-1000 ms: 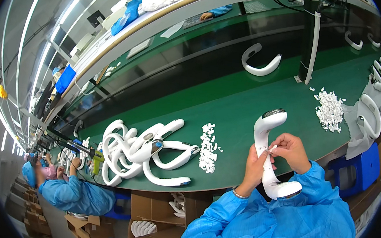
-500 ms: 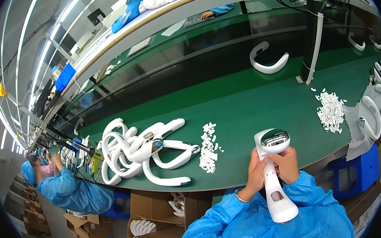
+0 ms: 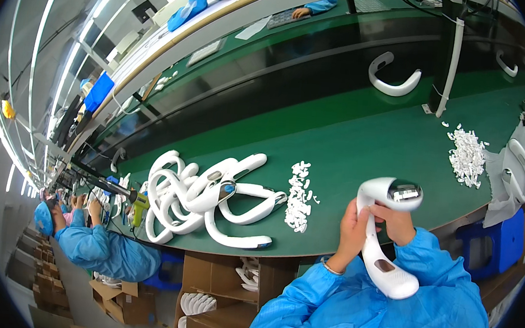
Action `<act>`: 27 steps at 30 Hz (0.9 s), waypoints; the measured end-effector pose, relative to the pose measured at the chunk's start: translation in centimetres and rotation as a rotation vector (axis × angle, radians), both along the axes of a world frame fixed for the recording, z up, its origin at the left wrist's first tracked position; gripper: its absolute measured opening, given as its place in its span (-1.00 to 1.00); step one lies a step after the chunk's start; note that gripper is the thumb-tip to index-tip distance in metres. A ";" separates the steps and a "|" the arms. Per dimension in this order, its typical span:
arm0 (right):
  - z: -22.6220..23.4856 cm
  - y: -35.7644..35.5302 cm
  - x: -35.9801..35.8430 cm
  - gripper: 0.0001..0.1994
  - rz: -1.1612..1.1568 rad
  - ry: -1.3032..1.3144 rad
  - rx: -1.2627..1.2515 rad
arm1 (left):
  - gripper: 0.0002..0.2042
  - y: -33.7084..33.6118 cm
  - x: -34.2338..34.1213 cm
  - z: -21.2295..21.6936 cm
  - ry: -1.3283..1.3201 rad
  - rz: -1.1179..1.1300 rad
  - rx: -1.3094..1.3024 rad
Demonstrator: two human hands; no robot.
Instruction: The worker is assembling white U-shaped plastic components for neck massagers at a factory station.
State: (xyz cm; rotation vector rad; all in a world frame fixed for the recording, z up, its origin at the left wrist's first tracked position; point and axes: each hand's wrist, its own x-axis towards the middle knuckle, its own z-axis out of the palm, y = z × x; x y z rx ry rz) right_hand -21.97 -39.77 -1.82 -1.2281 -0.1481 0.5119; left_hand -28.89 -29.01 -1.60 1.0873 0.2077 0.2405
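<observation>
A white, curved, neckband-shaped plastic housing (image 3: 371,243) is held up in front of me over the near edge of the green table (image 3: 344,152). Its upper end carries a shiny dark-and-silver window, and an oval opening shows in the perforated lower end. My left hand (image 3: 351,233) wraps around its middle stretch from the left. From the right, my right hand (image 3: 397,224) grips just beneath the upper end, its fingertips partly hidden behind the housing. Left of my hands lies a loose heap of small white plastic pieces (image 3: 298,201); another heap of small pieces (image 3: 467,155) is farther right.
Similar white housings (image 3: 193,205) are piled to the left, beside a green-yellow tool (image 3: 140,211). One more housing (image 3: 400,88) lies on the dark-green strip behind, near a post (image 3: 447,68). A co-worker in blue (image 3: 108,253) sits far left. A blue stool (image 3: 493,240) stands right.
The housing has turned in my hands: its window end now points right, and its curve shows from the side. My view has shifted a little, so the table's things appear displaced.
</observation>
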 end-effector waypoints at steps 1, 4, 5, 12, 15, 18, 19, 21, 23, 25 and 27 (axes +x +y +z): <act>1.5 1.3 0.2 -0.76 0.056 0.108 0.044 | -0.70 0.8 -0.2 0.5 0.129 -0.007 -0.071; 0.8 4.1 0.8 -0.74 0.101 -0.071 0.059 | -0.70 2.2 -2.4 1.0 0.188 0.037 -0.188; 0.3 5.1 1.4 -0.75 0.167 -0.164 0.108 | -0.71 2.4 -3.6 0.6 0.198 0.044 -0.183; -1.7 12.5 2.0 -0.93 0.244 -1.151 -0.585 | -0.77 6.1 -8.7 1.1 0.261 0.216 -0.346; -3.7 13.1 2.6 -0.89 0.249 -1.241 -0.585 | -0.72 7.4 -9.1 0.5 0.251 0.229 -0.363; -2.2 11.7 3.5 -0.83 0.433 -0.671 -0.366 | -0.71 8.2 -9.1 0.2 0.245 0.217 -0.285; -1.0 10.9 3.6 -0.82 0.560 -0.087 -0.185 | -0.71 8.3 -8.9 0.2 0.243 0.218 -0.289; -0.3 9.1 3.5 -0.75 0.542 0.064 -0.065 | -0.69 8.1 -8.0 0.3 0.191 0.212 -0.299; 0.4 7.8 3.1 -0.77 0.558 0.182 -0.025 | -0.64 7.9 -6.8 0.0 0.159 0.173 -0.312; 1.5 6.8 2.6 -0.76 0.547 0.185 -0.016 | -0.61 7.5 -5.4 0.1 0.109 0.119 -0.324; 2.2 6.1 2.3 -0.76 0.529 0.227 0.032 | -0.60 6.8 -4.4 0.3 0.109 0.094 -0.333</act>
